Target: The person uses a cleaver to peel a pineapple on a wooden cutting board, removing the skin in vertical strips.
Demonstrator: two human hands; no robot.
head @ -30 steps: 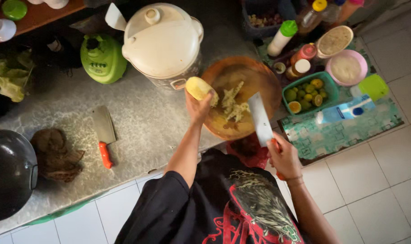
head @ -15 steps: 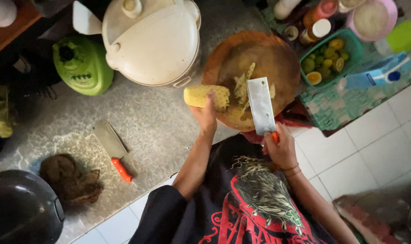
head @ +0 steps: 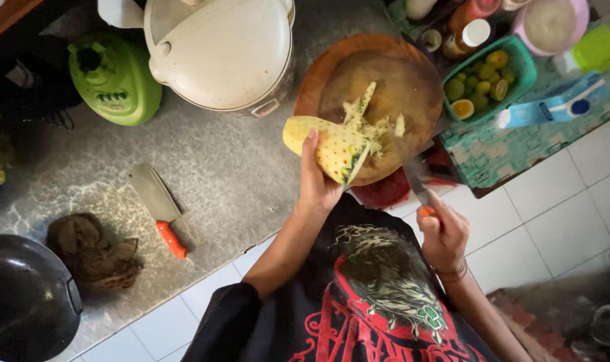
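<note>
The step in hand looks like peeling: the person is paring a yellow pineapple (head: pixel 332 144) over a round wooden chopping board (head: pixel 385 67) that sits on the grey stone bench (head: pixel 211 181). The left hand (head: pixel 318 181) is closed around the lower side of the fruit, fingers wrapped up its flank, holding it tilted just above the near edge of the board. The right hand (head: pixel 442 231) is clenched on the orange handle of a cleaver (head: pixel 415 181), whose blade is blurred and points up toward the fruit's cut side. Pale strips of peel (head: pixel 375 121) lie on the board beside the fruit. By the look of it, the next cut calls for turning the fruit to an unpeeled face and keeping the left fingers clear of the edge. A 2nd cleaver (head: pixel 156 204) with an orange handle lies well apart on the bench, near a brown husk (head: pixel 90 251). A cream rice cooker (head: pixel 221 50) stands just beside the board.
</note>
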